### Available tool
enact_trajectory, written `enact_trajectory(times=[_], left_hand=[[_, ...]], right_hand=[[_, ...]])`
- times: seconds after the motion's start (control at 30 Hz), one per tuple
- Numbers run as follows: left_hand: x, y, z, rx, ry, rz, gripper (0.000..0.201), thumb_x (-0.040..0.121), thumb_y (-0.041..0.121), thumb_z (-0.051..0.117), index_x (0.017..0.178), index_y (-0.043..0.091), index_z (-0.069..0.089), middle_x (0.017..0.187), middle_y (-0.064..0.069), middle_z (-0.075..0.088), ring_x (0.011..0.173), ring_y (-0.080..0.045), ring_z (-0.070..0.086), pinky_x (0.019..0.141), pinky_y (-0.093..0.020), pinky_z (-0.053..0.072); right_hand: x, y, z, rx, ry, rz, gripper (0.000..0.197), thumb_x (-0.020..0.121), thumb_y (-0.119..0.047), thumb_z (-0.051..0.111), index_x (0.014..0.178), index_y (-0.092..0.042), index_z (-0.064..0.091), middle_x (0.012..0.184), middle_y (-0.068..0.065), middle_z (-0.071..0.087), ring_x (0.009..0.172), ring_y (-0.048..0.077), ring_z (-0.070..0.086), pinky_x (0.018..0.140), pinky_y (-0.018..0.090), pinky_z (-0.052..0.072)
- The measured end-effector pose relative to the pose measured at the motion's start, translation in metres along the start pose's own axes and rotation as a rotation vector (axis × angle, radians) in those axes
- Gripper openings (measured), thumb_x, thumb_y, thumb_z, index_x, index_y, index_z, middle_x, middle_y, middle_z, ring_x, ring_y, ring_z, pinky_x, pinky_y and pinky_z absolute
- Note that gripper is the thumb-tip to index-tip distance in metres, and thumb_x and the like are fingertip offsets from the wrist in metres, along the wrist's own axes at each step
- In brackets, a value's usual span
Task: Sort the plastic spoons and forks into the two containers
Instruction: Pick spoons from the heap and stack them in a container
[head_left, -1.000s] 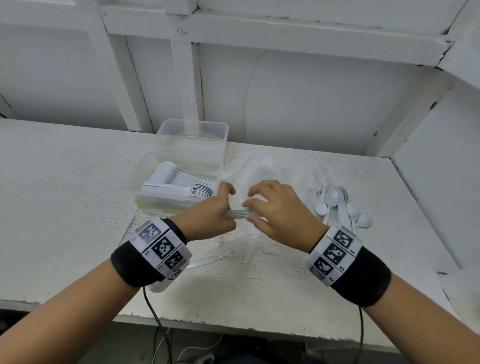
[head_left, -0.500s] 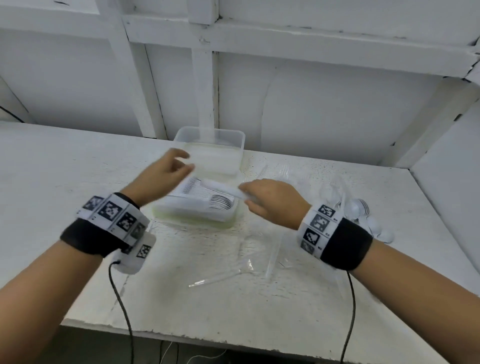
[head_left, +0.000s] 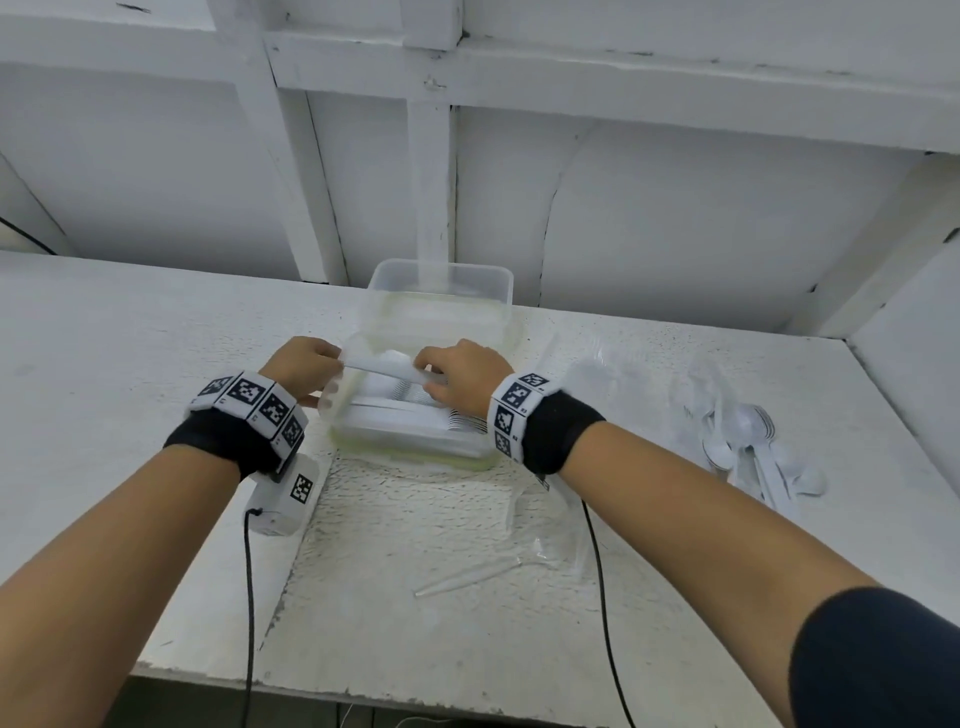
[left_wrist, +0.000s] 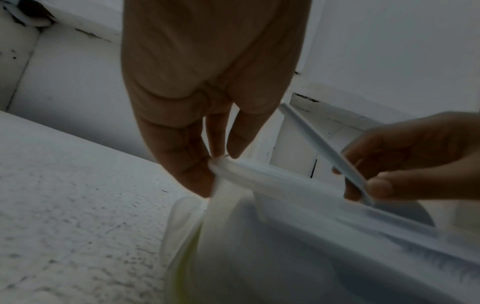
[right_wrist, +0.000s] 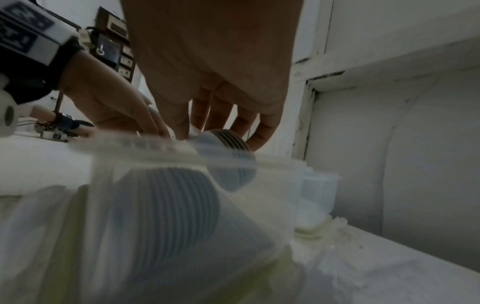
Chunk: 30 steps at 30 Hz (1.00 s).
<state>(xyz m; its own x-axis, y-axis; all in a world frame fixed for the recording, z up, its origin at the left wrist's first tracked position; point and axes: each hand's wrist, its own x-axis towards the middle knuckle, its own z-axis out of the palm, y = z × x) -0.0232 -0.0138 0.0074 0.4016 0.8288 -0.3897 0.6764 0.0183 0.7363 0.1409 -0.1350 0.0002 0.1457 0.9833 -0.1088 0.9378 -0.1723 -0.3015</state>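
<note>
Both hands are over the near container (head_left: 405, 431), sharing a grip on one nested stack of white spoons (head_left: 384, 368). Left hand (head_left: 304, 366) pinches the handle end between thumb and fingertips, pretty clear in the left wrist view, where the fingers (left_wrist: 182, 156) close right on the tip of the stack. Right hand (head_left: 462, 376) has its fingers curled over the bowl end; the right wrist view shows the ridged edges of the nested bowls right under its fingertips (right_wrist: 262, 131). The stack sits roughly level, just above the container's rim, running left to right.

That near container is clear plastic with a yellowish tint at the base, and it already has more stacked white cutlery (head_left: 415, 410) lying flat inside. I can't tell for sure if those are all spoons. A second clear container (head_left: 441, 291) stands right behind it, touching or nearly so, up against the white wall.

Off to the right on the tabletop (head_left: 130, 364) there's a loose pile of white spoons (head_left: 748, 441), well apart from the containers. Closer to the front edge lie a few clear plastic pieces (head_left: 467, 574), one long handle plainly visible, though they're too see-through to say fork or spoon. Both wrists wear black bands with printed marker tags, and cables trail off the front edge.
</note>
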Motion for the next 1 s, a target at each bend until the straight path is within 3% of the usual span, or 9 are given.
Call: enact_trajectory(times=[0.13, 0.3, 0.4, 0.53, 0.6, 0.7, 0.77, 0.9, 1.0], left_hand=[[-0.001, -0.002, -0.002, -0.056, -0.017, 0.011, 0.016, 0.094, 0.003, 0.046, 0.104, 0.01, 0.057, 0.08, -0.007, 0.058, 0.067, -0.019, 0.055, 0.063, -0.033, 0.053], [-0.001, -0.003, -0.001, -0.073, -0.011, 0.018, 0.017, 0.094, 0.003, 0.045, 0.106, 0.009, 0.056, 0.084, -0.009, 0.057, 0.07, -0.02, 0.055, 0.063, -0.034, 0.052], [-0.002, -0.003, -0.001, -0.064, -0.004, 0.019, 0.018, 0.094, 0.003, 0.044, 0.107, 0.01, 0.055, 0.09, -0.012, 0.057, 0.076, -0.023, 0.055, 0.061, -0.032, 0.051], [-0.001, -0.003, 0.0, -0.054, 0.004, 0.021, 0.019, 0.094, 0.003, 0.044, 0.108, 0.008, 0.056, 0.096, -0.014, 0.057, 0.081, -0.025, 0.055, 0.063, -0.033, 0.051], [-0.001, -0.004, 0.001, -0.04, 0.012, 0.024, 0.02, 0.095, 0.004, 0.044, 0.111, 0.006, 0.056, 0.098, -0.014, 0.057, 0.08, -0.025, 0.055, 0.063, -0.033, 0.051], [-0.001, -0.005, 0.0, -0.016, 0.006, 0.014, 0.025, 0.096, 0.007, 0.044, 0.117, 0.003, 0.055, 0.1, -0.014, 0.058, 0.082, -0.025, 0.056, 0.064, -0.035, 0.052], [-0.002, -0.004, -0.002, 0.035, 0.008, 0.012, 0.028, 0.097, 0.012, 0.043, 0.121, 0.004, 0.054, 0.105, -0.014, 0.059, 0.087, -0.027, 0.057, 0.072, -0.037, 0.052], [-0.009, 0.007, -0.003, 0.306, 0.173, 0.136, 0.035, 0.095, 0.02, 0.043, 0.126, 0.007, 0.053, 0.124, -0.015, 0.057, 0.109, -0.032, 0.055, 0.087, -0.038, 0.044], [-0.028, 0.028, 0.01, 0.317, 0.309, 0.327, 0.033, 0.095, 0.017, 0.042, 0.124, 0.007, 0.055, 0.121, -0.016, 0.059, 0.111, -0.031, 0.053, 0.092, -0.036, 0.04]], right_hand=[[0.002, 0.001, 0.009, -0.014, -0.115, 0.066, 0.031, 0.094, -0.026, 0.048, 0.123, -0.022, 0.056, 0.117, 0.003, 0.062, 0.105, 0.023, 0.056, 0.085, 0.031, 0.041], [0.003, 0.002, 0.002, 0.137, -0.172, 0.08, 0.028, 0.094, -0.022, 0.051, 0.108, -0.005, 0.069, 0.113, 0.008, 0.067, 0.105, 0.025, 0.06, 0.091, 0.034, 0.047], [0.001, -0.001, 0.004, 0.136, -0.155, 0.072, 0.029, 0.095, -0.02, 0.049, 0.118, -0.008, 0.063, 0.122, 0.006, 0.062, 0.113, 0.023, 0.056, 0.095, 0.031, 0.043], [0.0, -0.004, 0.008, 0.112, -0.137, 0.033, 0.026, 0.094, -0.016, 0.046, 0.108, -0.005, 0.066, 0.113, 0.008, 0.065, 0.104, 0.024, 0.058, 0.08, 0.026, 0.04], [0.0, -0.004, 0.009, 0.137, -0.134, 0.04, 0.027, 0.094, -0.015, 0.046, 0.104, -0.002, 0.068, 0.109, 0.009, 0.067, 0.102, 0.025, 0.059, 0.081, 0.027, 0.042], [-0.001, -0.002, 0.01, 0.132, -0.136, 0.043, 0.03, 0.095, -0.016, 0.044, 0.11, -0.003, 0.066, 0.116, 0.011, 0.064, 0.107, 0.026, 0.056, 0.085, 0.027, 0.04], [-0.002, -0.001, 0.008, 0.116, -0.121, 0.045, 0.033, 0.097, -0.02, 0.044, 0.123, -0.007, 0.059, 0.126, 0.014, 0.055, 0.116, 0.027, 0.051, 0.094, 0.027, 0.036], [-0.012, 0.009, -0.008, 0.143, 0.001, 0.013, 0.034, 0.097, -0.022, 0.044, 0.127, -0.01, 0.056, 0.129, 0.016, 0.051, 0.12, 0.027, 0.047, 0.101, 0.031, 0.032], [-0.037, 0.027, -0.032, 0.185, 0.143, -0.016, 0.031, 0.097, -0.021, 0.046, 0.122, -0.01, 0.06, 0.125, 0.011, 0.057, 0.118, 0.022, 0.049, 0.099, 0.026, 0.032]])
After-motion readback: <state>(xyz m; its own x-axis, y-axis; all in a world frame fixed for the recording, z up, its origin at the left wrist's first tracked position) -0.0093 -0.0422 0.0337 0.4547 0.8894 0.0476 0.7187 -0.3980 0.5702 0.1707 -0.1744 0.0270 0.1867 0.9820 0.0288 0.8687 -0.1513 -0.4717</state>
